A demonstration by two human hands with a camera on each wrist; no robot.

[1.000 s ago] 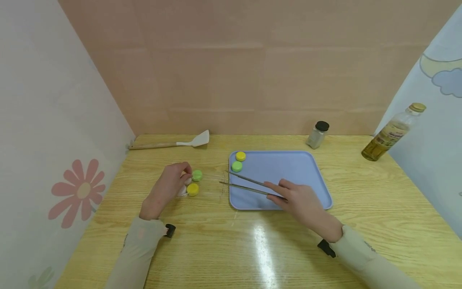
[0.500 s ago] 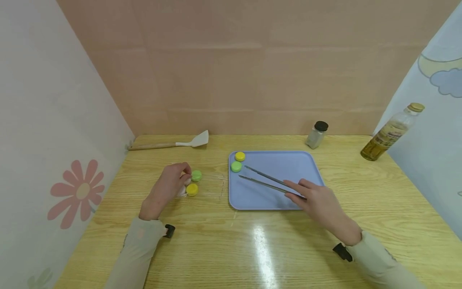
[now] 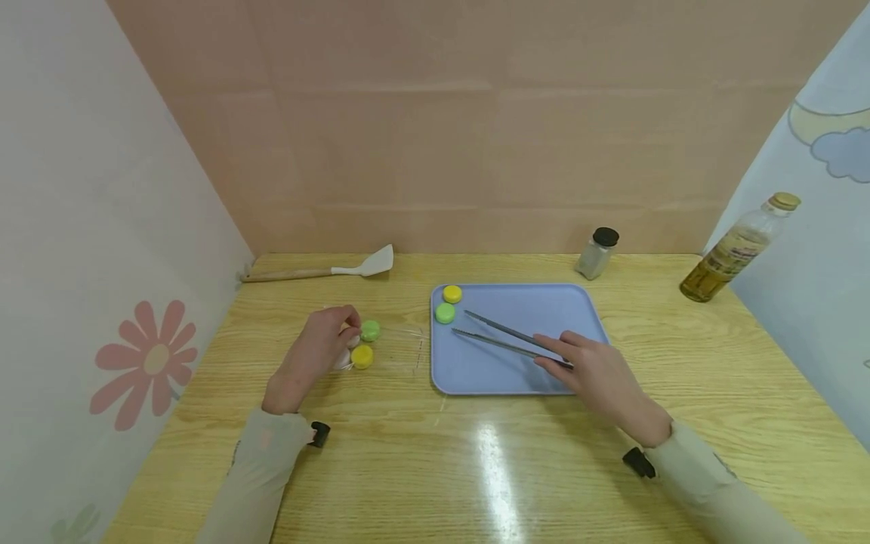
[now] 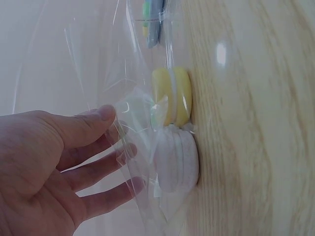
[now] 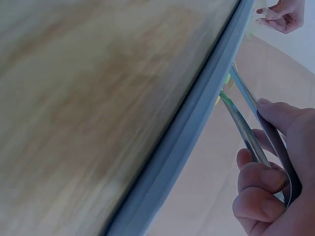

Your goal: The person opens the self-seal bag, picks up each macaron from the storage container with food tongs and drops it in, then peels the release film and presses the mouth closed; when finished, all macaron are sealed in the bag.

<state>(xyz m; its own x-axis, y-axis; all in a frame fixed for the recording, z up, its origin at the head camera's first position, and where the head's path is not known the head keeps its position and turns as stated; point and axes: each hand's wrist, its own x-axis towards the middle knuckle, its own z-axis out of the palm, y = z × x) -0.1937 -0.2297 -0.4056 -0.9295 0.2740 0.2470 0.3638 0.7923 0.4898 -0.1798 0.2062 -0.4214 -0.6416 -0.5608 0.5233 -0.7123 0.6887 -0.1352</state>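
My left hand (image 3: 316, 351) pinches the edge of a clear plastic bag (image 4: 118, 93) lying on the table's left half. Inside it are a green macaron (image 3: 370, 330), a yellow macaron (image 3: 362, 357) and at least one pale macaron (image 4: 176, 160), partly hidden by the hand in the head view. In my right hand (image 3: 605, 378) I hold metal tongs (image 3: 499, 344), their arms spread with nothing between them. Their tips hover over the blue tray (image 3: 564, 310), just right of another green macaron (image 3: 445, 313). Behind that one sits a second yellow macaron (image 3: 451, 294) in the tray's far left corner.
A spatula (image 3: 374, 263) with a wooden handle lies at the back left. Behind the tray stands a small black-lidded jar (image 3: 595, 257). An oil bottle (image 3: 734, 253) is at the far right, by the wall.
The tongs have moved right, from the bag's open end to above the tray, and barely shifted in the last half second. My left hand and the macarons have stayed put.
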